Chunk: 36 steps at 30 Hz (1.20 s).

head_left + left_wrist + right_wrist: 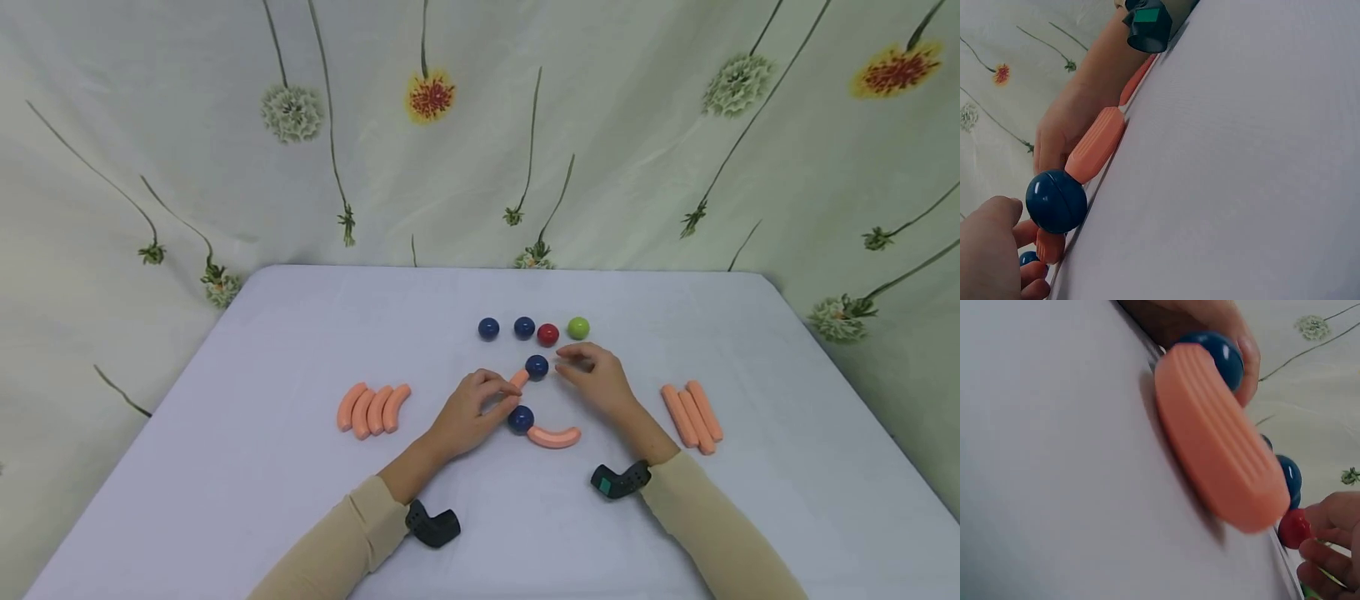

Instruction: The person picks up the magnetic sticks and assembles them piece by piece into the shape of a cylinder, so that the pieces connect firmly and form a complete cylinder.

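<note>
Tan sleeves [322, 542] reach from the foreground over a pale table [187, 483], a person's two hands meeting near its middle. At left lie four curved sticks [377, 411], side by side, seemingly sorted by shape. The left hand [471, 410] bends over a straight stick [520, 378], apparently to steady it; whether it pinches or merely touches cannot be told. That stick runs between the near ball [521, 420] and the far ball [537, 367], both blue, while a curved stick [554, 437] meets the near ball from the right. Behind, two blue balls [489, 328], a red ball [548, 335] and a green ball [578, 327] line up, likely as spares within reach. The right hand [596, 377], fingers loosely bent around nothing, hangs just beside the far ball, probably to help align it. Farther right lie three straight sticks [697, 422], set apart from the curved ones.
</note>
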Motion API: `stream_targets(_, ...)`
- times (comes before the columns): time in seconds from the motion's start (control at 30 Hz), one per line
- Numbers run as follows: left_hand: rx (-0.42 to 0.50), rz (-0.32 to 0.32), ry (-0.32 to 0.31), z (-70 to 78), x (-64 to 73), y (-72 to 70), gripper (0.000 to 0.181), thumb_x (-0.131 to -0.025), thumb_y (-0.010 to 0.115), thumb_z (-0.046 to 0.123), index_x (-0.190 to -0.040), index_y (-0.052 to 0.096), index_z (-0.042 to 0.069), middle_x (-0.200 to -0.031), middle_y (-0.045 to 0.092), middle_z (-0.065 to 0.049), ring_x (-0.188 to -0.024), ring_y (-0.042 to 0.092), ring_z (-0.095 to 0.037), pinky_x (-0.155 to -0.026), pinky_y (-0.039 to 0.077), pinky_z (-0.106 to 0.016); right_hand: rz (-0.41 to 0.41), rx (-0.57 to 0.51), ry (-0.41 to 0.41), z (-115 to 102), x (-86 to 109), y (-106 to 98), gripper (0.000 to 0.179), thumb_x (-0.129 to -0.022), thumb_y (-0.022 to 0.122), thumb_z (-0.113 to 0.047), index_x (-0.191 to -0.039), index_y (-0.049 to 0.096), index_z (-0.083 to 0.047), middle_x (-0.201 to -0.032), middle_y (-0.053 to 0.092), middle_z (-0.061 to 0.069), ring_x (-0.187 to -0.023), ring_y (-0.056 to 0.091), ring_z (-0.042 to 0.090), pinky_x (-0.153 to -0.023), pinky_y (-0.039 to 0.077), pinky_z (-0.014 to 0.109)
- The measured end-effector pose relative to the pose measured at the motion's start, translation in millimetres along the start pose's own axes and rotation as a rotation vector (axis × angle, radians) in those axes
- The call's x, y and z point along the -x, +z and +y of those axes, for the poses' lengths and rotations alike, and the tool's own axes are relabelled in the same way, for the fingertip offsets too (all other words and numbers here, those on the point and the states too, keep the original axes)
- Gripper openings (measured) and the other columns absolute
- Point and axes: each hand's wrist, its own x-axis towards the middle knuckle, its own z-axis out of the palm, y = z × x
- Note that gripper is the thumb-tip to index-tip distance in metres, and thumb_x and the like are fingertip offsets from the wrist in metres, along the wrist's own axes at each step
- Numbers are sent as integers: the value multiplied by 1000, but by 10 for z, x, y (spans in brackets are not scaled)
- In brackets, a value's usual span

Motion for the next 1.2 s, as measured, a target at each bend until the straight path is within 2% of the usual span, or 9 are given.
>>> stream_targets(0.17, 8, 32, -26, -4, -6, 13, 18, -96, 63, 26, -106, 71, 14, -110, 58, -4, -105, 53, -22, -91, 44, -44, 45, -27, 10, 8, -105, -117, 24, -93, 65, -14, -114, 67, -2, -109, 64, 12, -104, 54, 25, -87, 45, 39)
stream_targets(0.43, 26, 81, -54, -2, -8, 16, 6, -92, 66, 17, -96, 69, 15, -107, 57, -3, -106, 52, -23, -92, 43, -44, 182, -64, -35, 87, -293, -239, 21, -91, 67, -10, -109, 68, 1, -105, 66, 16, -99, 57, 26, -82, 43, 34)
stream_targets(0.57, 31, 84, -63, -9, -13, 12, 5, -91, 68, 19, -94, 69, 15, -107, 56, -3, -106, 52, -23, -93, 43, -44, 217, -59, 5, 146, -391, -244, 26, -89, 70, -14, -110, 67, 0, -106, 65, 16, -98, 55, 26, -76, 43, 33)
stream_targets(0.67, 30, 94, -59, -20, -11, 10, 6, -89, 70, 19, -93, 69, 14, -109, 55, -5, -107, 52, -24, -93, 43, -44, 198, -63, 67, 173, -439, -235, 34, -87, 72, -18, -115, 65, -1, -110, 62, 17, -101, 54, 28, -78, 44, 36)
stream_targets(0.8, 19, 130, -61, -23, -7, 13, 7, -87, 72, 17, -92, 69, 13, -111, 52, -8, -106, 51, -26, -91, 43, -45, 147, -26, 124, 207, -486, -211, 44, -87, 73, -22, -123, 60, -1, -118, 58, 17, -107, 51, 30, -86, 44, 40)
stream_targets(0.9, 17, 143, -75, -13, -5, 12, 8, -87, 72, 17, -92, 68, 12, -110, 52, -9, -105, 51, -26, -91, 44, -45, 130, 1, 131, 231, -511, -191, 46, -87, 73, -22, -125, 58, 0, -121, 57, 17, -108, 50, 31, -90, 43, 42)
stream_targets(1.2, 6, 128, -119, -8, -3, 12, 7, -87, 72, 18, -92, 68, 15, -107, 55, -5, -105, 52, -25, -91, 44, -43, 124, 48, 134, 226, -525, -150, 47, -87, 73, -19, -126, 57, 2, -120, 56, 19, -110, 50, 33, -94, 43, 45)
